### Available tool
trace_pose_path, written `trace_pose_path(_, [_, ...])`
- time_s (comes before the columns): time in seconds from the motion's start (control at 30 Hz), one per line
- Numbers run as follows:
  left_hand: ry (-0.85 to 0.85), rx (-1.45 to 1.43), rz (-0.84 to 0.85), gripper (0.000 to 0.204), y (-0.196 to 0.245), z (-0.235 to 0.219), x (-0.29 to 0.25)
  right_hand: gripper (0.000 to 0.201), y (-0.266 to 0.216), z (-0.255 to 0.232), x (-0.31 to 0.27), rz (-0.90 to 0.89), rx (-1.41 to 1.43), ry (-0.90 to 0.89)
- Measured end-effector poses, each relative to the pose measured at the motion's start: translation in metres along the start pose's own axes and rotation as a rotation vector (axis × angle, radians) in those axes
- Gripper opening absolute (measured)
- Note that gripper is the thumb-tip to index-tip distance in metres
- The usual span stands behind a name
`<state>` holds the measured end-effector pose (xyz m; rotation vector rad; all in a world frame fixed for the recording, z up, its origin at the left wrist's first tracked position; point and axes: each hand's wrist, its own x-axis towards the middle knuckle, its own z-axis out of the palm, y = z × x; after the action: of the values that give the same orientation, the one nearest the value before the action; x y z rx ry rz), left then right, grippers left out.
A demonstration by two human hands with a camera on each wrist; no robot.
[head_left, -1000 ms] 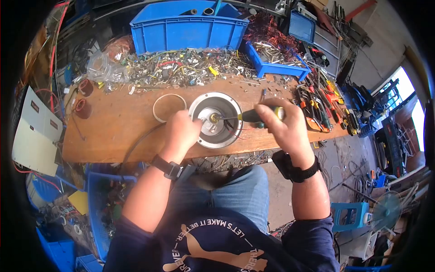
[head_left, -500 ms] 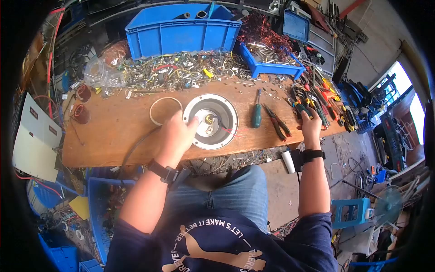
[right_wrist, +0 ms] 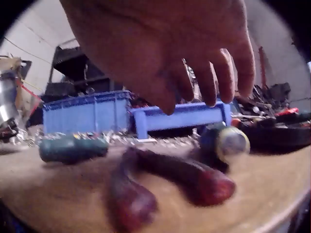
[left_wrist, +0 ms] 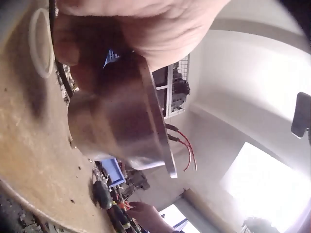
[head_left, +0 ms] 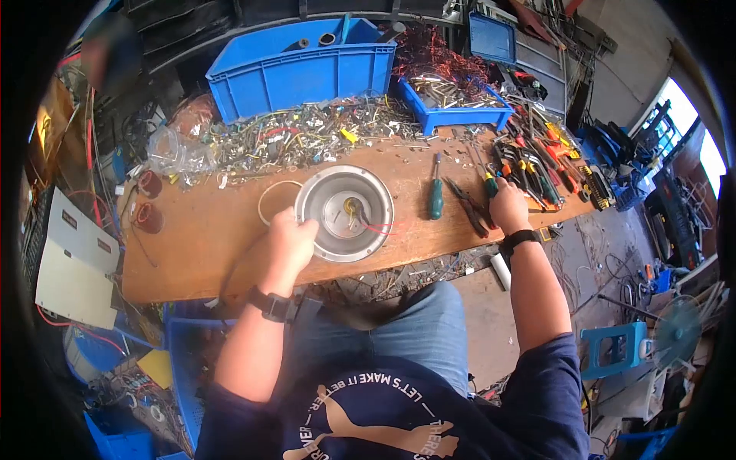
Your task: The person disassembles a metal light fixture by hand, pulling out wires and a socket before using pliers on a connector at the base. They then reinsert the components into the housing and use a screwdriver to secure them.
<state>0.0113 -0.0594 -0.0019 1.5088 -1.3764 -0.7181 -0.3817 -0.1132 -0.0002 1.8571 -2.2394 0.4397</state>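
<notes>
My left hand (head_left: 282, 249) grips the left side of a round metal housing (head_left: 345, 247) with a flanged rim, its thumb at the rim. Inside the housing sits a small brass-coloured fitting (head_left: 351, 207), and red wires (head_left: 379, 228) trail over the right edge. In the left wrist view, the fingers wrap the housing's outer wall (left_wrist: 121, 111). My right hand (head_left: 510, 208) hovers at the tools, fingers loose and holding nothing in the right wrist view. Below it lies a screwdriver with a green and yellow handle (right_wrist: 226, 143). Red-handled pliers (head_left: 471, 211) and a green screwdriver (head_left: 436, 201) lie beside it.
A pale ring (head_left: 270, 201) lies left of the housing. Scrap wire and metal bits (head_left: 284, 138) are heaped along the back, before a large blue bin (head_left: 307, 80). A blue tray (head_left: 460, 119) holds metal pieces. Several hand tools (head_left: 548, 165) lie at the right.
My right hand has carried the green and yellow screwdriver from inside the housing to the tools at the right and let go of it. My left hand stays on the housing, which sits nearer the ring.
</notes>
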Motion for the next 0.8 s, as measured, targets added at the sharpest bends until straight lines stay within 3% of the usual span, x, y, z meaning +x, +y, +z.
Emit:
trace_pose_path(0.07, [0.007,-0.141,-0.018,0.019,-0.005,-0.009,0.001,0.026,-0.012,-0.011,-0.003,-0.08,-0.014,0.122])
trace_pose_path(0.1, [-0.046,-0.16,-0.041,0.02,-0.003,-0.019,0.001,0.027,-0.017,-0.011,-0.004,-0.156,0.115,0.23])
trace_pose_path(0.13, [-0.094,-0.294,-0.071,0.021,0.008,-0.027,-0.003,0.028,-0.035,-0.033,-0.009,-0.217,0.234,0.141])
trace_pose_path(0.2, [-0.195,-0.562,-0.133,0.025,0.032,-0.042,-0.016,0.031,-0.077,-0.067,-0.03,-0.16,0.663,-0.207])
trace_pose_path(0.27, [-0.27,-0.729,-0.21,0.027,0.04,-0.054,-0.025,0.037,-0.113,-0.084,-0.055,-0.33,0.908,-0.433])
trace_pose_path(0.33, [-0.295,-0.834,-0.247,0.027,0.051,-0.059,-0.035,0.04,-0.146,-0.089,-0.078,-0.519,0.999,-0.395])
trace_pose_path(0.4, [-0.291,-0.837,-0.255,0.029,0.05,-0.061,-0.043,0.042,-0.168,-0.089,-0.092,-0.596,1.084,-0.465])
trace_pose_path(0.47, [-0.301,-0.785,-0.229,0.035,0.048,-0.067,-0.05,0.042,-0.179,-0.087,-0.097,-0.589,1.134,-0.516])
trace_pose_path(0.57, [-0.287,-0.781,-0.196,0.029,0.046,-0.07,-0.061,0.038,-0.186,-0.062,-0.101,-0.575,1.361,-0.496])
trace_pose_path(0.63, [-0.265,-0.781,-0.18,0.024,0.057,-0.067,-0.071,0.037,-0.182,-0.069,-0.105,-0.523,1.43,-0.587])
trace_pose_path(0.7, [-0.256,-0.624,-0.161,0.023,0.064,-0.067,-0.078,0.033,-0.178,-0.082,-0.111,-0.476,1.457,-0.604])
trace_pose_path(0.8, [-0.25,-0.441,-0.043,0.015,0.062,-0.058,-0.086,0.032,-0.165,-0.093,-0.119,-0.33,1.766,-0.793])
